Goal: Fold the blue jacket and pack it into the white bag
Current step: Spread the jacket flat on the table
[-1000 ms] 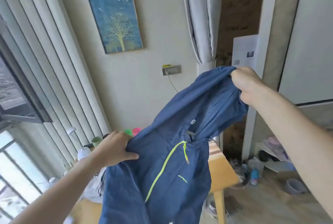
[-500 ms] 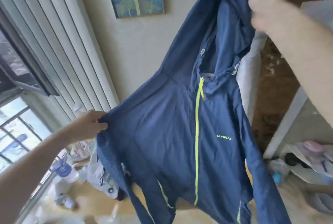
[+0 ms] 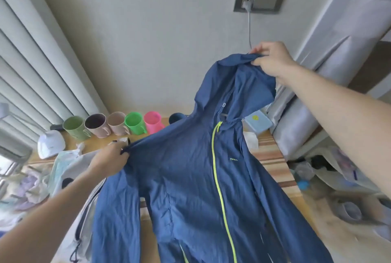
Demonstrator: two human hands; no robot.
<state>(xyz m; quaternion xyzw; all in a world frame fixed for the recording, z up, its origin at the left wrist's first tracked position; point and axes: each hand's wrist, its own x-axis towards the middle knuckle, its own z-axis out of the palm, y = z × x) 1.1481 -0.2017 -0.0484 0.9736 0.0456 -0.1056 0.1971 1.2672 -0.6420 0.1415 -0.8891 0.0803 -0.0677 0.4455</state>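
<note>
The blue jacket (image 3: 190, 178), hooded with a lime-green zipper, hangs spread out over the wooden table (image 3: 273, 156), front side towards me. My right hand (image 3: 273, 59) pinches the top of the hood, held high near the wall. My left hand (image 3: 110, 159) grips the jacket's left shoulder, lower and to the left. Under my left arm lies the white bag (image 3: 84, 216) with a dark drawstring, mostly covered by the jacket and my arm.
A row of several cups (image 3: 114, 125) stands along the table's far edge by the wall. A white object (image 3: 50, 144) sits at the left, a light blue box (image 3: 258, 123) at the right. Clutter lies on the floor on both sides.
The view has tilted down towards the table. The jacket has come lower, hanging straighter over the table. Both hands keep their hold on hood and shoulder.
</note>
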